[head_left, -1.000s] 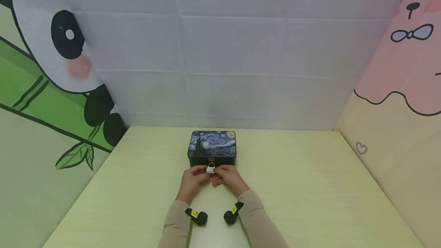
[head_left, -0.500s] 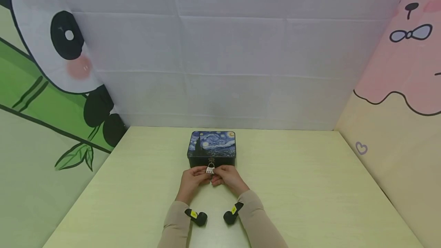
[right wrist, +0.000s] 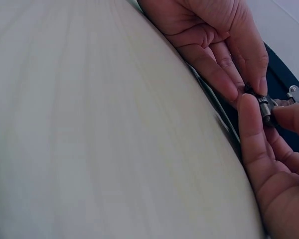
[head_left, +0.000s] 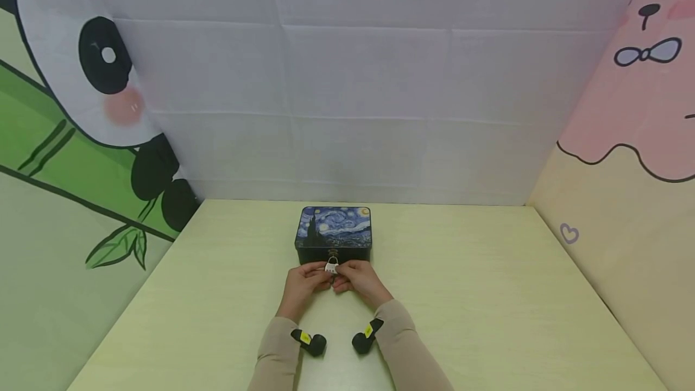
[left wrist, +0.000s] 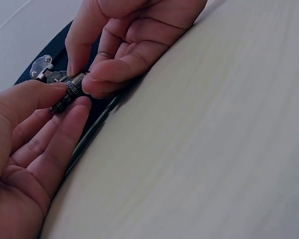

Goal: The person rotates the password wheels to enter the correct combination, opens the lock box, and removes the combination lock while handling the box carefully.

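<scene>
A dark tin box (head_left: 333,228) with a swirling blue night-sky picture on its lid stands on the table, lid down. A small silver combination padlock (head_left: 332,268) hangs from the metal clasp (left wrist: 41,66) at its front. My left hand (head_left: 300,285) pinches one side of the padlock between thumb and fingers. From the other side my right hand (head_left: 362,279) pinches it too, its fingertips by the number dials (left wrist: 72,88). In the right wrist view fingers of both hands cover much of the padlock (right wrist: 264,107). The digits are too small to read surely.
The pale wooden table (head_left: 478,294) spreads out on both sides of the box. A white cloth (head_left: 358,77) hangs behind it. Cartoon-painted walls flank the table. Black wrist cameras (head_left: 316,344) sit on both sleeves, just above the tabletop.
Both hands stay at the padlock and the box keeps its place. The padlock's face appears slightly tilted compared with before; otherwise hardly anything differs.
</scene>
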Demonstrator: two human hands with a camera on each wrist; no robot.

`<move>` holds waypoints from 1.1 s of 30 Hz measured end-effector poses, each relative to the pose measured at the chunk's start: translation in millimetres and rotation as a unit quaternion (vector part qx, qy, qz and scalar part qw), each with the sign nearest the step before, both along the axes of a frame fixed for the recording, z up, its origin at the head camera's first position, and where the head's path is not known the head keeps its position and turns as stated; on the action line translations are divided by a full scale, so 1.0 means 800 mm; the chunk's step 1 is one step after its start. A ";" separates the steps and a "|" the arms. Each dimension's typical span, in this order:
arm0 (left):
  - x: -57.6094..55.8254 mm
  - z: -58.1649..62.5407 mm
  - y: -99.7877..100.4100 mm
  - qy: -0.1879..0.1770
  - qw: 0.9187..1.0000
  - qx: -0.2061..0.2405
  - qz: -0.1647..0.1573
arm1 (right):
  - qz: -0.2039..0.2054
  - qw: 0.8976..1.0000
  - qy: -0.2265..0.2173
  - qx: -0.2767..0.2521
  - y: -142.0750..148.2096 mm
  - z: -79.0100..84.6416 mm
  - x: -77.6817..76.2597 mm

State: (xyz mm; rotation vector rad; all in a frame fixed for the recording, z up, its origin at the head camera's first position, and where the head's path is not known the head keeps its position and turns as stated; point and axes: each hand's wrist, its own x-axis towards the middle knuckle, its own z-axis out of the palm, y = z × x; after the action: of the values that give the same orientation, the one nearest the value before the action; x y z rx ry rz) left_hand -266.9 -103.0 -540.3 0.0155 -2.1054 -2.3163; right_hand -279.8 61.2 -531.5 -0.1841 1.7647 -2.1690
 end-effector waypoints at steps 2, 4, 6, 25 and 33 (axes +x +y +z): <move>0.000 0.000 0.000 -0.001 1.000 0.003 -0.001 | 0.000 1.000 -0.002 0.001 0.000 0.000 0.000; 0.000 0.001 0.001 -0.002 1.000 0.006 -0.002 | -0.001 1.000 -0.002 0.002 0.000 0.000 -0.001; 0.000 0.001 0.001 -0.006 1.000 0.008 -0.002 | -0.001 1.000 -0.003 0.002 0.000 -0.001 -0.001; -0.002 0.001 0.003 -0.011 1.000 -0.011 0.012 | -0.005 1.000 -0.001 -0.002 -0.001 0.001 0.001; 0.001 0.001 0.001 -0.002 1.000 -0.013 0.003 | -0.007 1.000 -0.005 -0.006 -0.001 -0.002 -0.001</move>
State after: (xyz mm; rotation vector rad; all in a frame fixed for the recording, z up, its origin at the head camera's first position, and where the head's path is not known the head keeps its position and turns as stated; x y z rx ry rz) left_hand -266.4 -102.5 -539.5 0.0277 -2.1344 -2.2873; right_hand -280.6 60.1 -532.9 -0.1641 1.7527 -2.1862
